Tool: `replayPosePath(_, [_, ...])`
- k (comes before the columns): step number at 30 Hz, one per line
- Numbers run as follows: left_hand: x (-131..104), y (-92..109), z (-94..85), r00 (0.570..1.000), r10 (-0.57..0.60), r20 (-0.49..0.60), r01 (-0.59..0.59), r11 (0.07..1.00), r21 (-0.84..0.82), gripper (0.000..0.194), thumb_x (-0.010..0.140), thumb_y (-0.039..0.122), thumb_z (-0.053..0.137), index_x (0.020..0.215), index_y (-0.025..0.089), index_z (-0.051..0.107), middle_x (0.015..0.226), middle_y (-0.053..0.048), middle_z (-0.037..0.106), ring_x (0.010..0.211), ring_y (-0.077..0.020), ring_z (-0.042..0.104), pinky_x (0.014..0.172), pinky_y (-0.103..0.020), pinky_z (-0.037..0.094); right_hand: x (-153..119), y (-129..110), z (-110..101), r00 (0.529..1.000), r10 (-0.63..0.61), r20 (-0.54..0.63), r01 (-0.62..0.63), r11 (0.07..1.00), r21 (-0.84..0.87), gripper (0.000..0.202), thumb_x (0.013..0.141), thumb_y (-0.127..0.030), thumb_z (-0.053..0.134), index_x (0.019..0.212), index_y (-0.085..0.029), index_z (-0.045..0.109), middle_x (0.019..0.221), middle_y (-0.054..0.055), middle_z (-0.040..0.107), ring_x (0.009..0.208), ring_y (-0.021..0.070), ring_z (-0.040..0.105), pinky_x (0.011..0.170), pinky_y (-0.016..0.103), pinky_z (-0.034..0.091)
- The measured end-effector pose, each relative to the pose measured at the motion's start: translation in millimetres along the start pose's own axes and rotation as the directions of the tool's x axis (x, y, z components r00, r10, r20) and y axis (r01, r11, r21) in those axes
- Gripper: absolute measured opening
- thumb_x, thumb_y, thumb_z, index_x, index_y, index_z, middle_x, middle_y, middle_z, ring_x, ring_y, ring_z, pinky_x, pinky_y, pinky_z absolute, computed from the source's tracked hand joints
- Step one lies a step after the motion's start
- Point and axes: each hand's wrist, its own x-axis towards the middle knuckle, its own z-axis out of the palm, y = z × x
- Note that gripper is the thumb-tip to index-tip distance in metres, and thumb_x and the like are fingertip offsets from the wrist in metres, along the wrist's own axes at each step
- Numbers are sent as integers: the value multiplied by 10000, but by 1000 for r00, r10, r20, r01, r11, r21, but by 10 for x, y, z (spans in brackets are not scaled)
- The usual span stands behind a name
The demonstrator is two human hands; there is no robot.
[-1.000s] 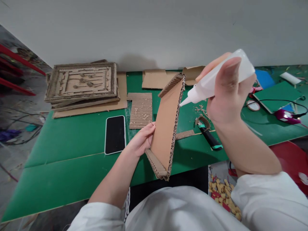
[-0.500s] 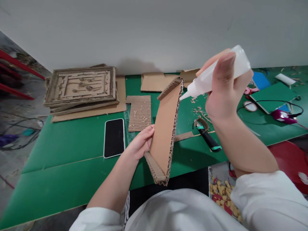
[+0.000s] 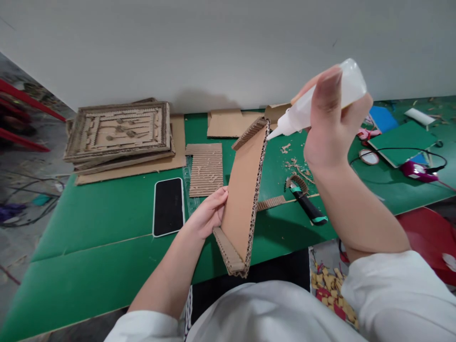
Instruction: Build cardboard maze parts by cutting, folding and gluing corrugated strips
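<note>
My left hand (image 3: 210, 213) grips a cardboard panel (image 3: 242, 194) by its left edge, holding it tilted above the table. Short upright cardboard walls stand along the panel's upper and lower ends, and its long right edge shows bare corrugation. In my right hand (image 3: 329, 118), closed round it, a white squeeze glue bottle (image 3: 301, 111) points down to the left. Its nozzle tip is at the upper part of that right edge; whether it touches cannot be made out. Below lie a utility knife (image 3: 308, 204) and a corrugated strip (image 3: 270, 203).
On the green table (image 3: 96, 213) lie a phone (image 3: 168, 206), a ribbed cardboard sheet (image 3: 206, 171) and a stack of cardboard pictures (image 3: 121, 130) at left. Further right are a green board (image 3: 402, 142), a purple device (image 3: 418, 171) with a cable, and a tape roll (image 3: 369, 156).
The glue bottle and my right hand have moved slightly up, with the nozzle tip higher along the panel's right edge. My left hand and the panel stay nearly in place.
</note>
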Motion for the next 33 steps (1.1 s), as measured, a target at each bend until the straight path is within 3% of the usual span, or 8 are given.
replayPosePath(18, [-7,-13,-9,1000,-8,-17,8,999,35,140,810,131,637,942,138,593,757,-14,680,625,-101,668,612,-173,561,83,72,-19,1000,19,-25,-21,995,-95,586,727,-767,462,534,-230,328,519,-30,385,488,112,385,492,296,289])
replayPosePath(27, [-2,-16,-27,1000,-16,-10,16,1000,16,181,806,119,635,982,135,596,769,-13,688,634,-99,672,616,-171,563,91,140,-52,999,35,-26,-39,988,-152,564,733,-771,451,551,-239,403,558,-16,384,539,139,419,534,314,381])
replayPosePath(33, [-1,-21,-15,1000,-19,-3,19,999,35,172,795,116,645,959,133,596,739,-4,668,601,-88,653,617,-163,552,153,196,-78,996,-56,-68,46,990,-134,482,768,-695,515,644,-230,514,596,-17,475,564,123,466,561,289,427])
